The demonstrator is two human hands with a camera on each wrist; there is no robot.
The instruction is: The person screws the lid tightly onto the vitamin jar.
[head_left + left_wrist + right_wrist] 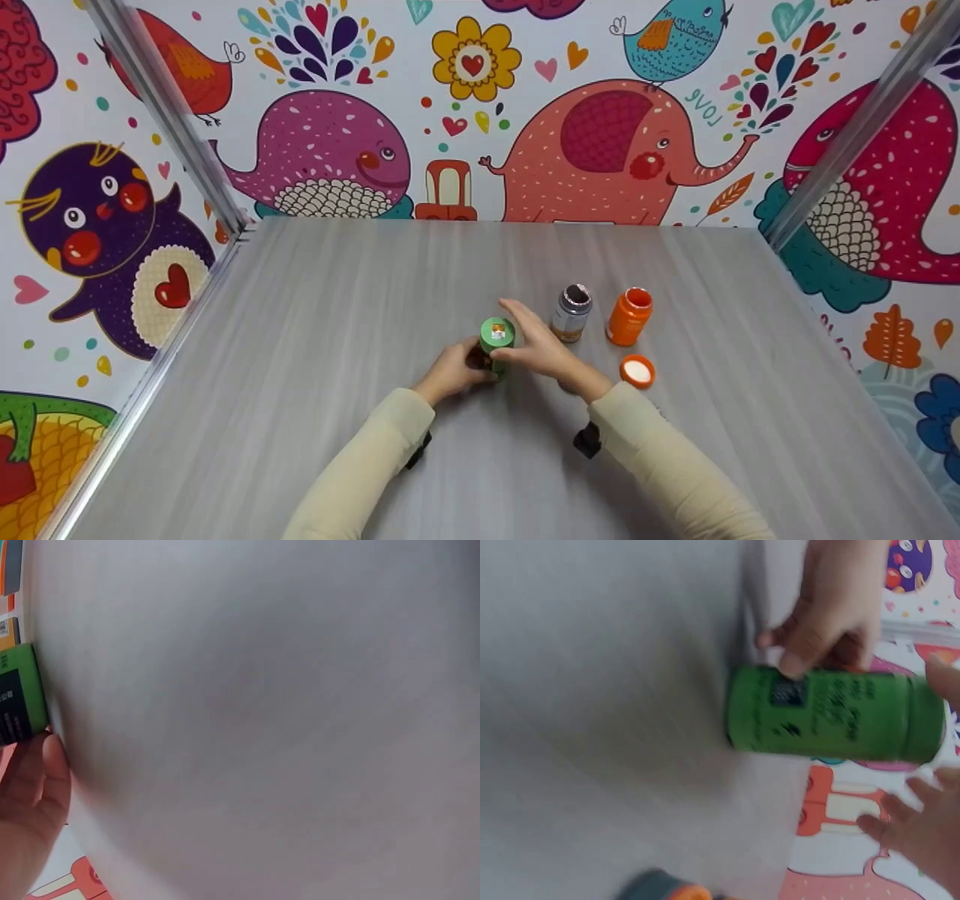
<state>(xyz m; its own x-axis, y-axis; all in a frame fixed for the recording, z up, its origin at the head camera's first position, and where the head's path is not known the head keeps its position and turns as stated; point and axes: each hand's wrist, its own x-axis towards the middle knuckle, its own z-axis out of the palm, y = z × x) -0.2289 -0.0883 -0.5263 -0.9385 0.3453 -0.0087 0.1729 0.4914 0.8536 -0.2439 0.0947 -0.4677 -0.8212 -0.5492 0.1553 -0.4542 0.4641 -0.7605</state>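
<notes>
A green jar point(498, 335) with its green lid on stands upright on the table. Gripping its lower body is my left hand point(454, 370), fingers on one side and thumb on the other. My right hand point(534, 342) is spread around the lid, its thumb close to the lid's near edge and the fingers held straight. Seen from the right wrist, the green jar point(832, 716) shows dark printing, with my left hand point(838, 611) pinching it and the right hand point(926, 821) apart at the lid end. The left wrist view catches only part of the jar point(22, 694).
Right of my hands stand a grey jar point(571, 315) and an orange jar point(628, 319), both without lids. An orange lid point(637, 371) lies white side up in front of the orange jar. A patterned wall point(465, 112) and metal posts point(840, 127) border the table.
</notes>
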